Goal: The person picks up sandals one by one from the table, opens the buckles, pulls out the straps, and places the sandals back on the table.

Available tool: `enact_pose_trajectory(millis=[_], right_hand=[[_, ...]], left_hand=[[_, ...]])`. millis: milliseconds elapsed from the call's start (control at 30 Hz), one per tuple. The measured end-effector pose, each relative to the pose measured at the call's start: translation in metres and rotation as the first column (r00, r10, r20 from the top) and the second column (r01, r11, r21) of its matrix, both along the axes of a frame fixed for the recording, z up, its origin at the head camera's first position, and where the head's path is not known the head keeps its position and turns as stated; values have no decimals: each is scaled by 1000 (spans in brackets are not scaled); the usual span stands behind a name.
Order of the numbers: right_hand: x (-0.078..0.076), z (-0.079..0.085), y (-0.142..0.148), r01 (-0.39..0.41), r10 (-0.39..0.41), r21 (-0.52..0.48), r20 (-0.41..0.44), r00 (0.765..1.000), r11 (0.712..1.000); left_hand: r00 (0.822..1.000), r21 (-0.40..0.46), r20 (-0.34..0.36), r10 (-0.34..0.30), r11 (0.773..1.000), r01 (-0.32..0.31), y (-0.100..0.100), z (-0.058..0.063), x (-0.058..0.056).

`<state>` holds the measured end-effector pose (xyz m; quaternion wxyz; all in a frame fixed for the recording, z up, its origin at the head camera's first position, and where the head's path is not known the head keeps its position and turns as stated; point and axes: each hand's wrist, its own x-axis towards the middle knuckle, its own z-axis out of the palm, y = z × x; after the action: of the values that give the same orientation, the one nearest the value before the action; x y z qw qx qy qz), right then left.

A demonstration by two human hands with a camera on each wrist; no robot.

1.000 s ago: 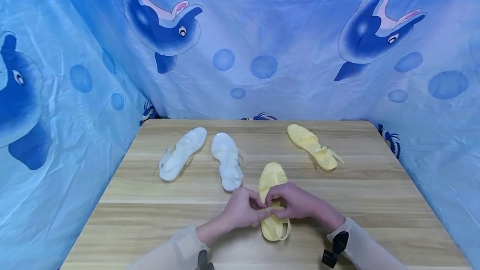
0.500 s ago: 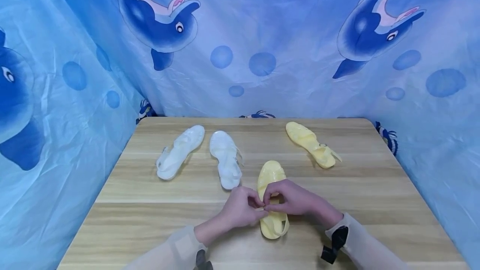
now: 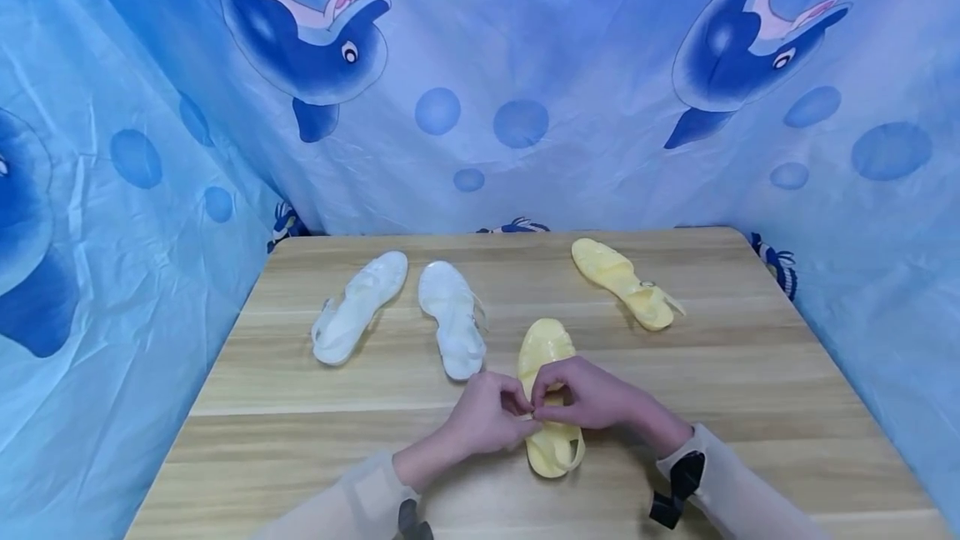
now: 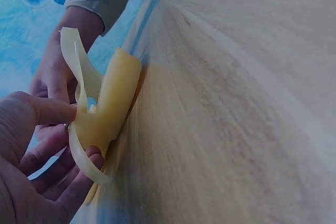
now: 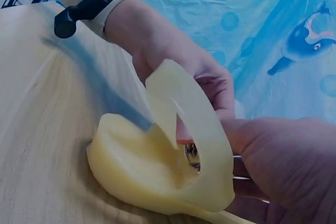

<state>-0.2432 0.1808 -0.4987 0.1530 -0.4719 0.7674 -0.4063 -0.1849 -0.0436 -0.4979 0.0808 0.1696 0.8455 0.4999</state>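
A yellow jelly sandal [image 3: 553, 450] lies on the table, its toe pointing away, with both hands at its ankle strap. My left hand [image 3: 489, 417] pinches the strap at the sandal's left side, thumb and fingers meeting near a small metal buckle [image 5: 192, 156]. Opposite it, my right hand [image 3: 588, 394] reaches over the sandal and pinches the strap with thumb and forefinger right at the left fingertips. In the right wrist view the loose strap [image 5: 202, 129] arches above the heel cup [image 5: 126, 156]. Fingers partly cover the buckle.
Another yellow sandal [image 3: 622, 282] lies at the back right. Two white sandals, one slanted [image 3: 360, 307] and one beside it [image 3: 452, 319], lie at the back left. A blue dolphin-print cloth [image 3: 585, 90] hangs behind and beside the wooden table [image 3: 750, 407].
The fingertips of both hands have drawn closer together at the strap, the right thumb shifting slightly left and up. The head view has shifted slightly; the other sandals have stayed put.
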Motion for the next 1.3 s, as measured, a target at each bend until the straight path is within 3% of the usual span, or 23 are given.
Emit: enact_pose_trajectory(millis=[300, 567, 867, 1067, 1300], right_hand=[[-2, 3, 6, -45, 44, 29, 11, 999, 999], [2, 9, 0, 9, -10, 59, 22, 1000, 998], [-4, 6, 9, -84, 84, 62, -1, 996, 995], [-4, 10, 1, -43, 43, 57, 0, 999, 997], [-1, 11, 3, -13, 15, 66, -37, 999, 998]], left_hand=[[1000, -16, -7, -6, 1000, 6, 3, 3, -1], [1000, 8, 14, -16, 1000, 16, 2, 2, -1], [1000, -33, -8, -22, 999, 22, 2, 1, -1], [1000, 4, -2, -11, 1000, 11, 1, -1, -2], [999, -4, -3, -45, 999, 45, 1, 2, -4]])
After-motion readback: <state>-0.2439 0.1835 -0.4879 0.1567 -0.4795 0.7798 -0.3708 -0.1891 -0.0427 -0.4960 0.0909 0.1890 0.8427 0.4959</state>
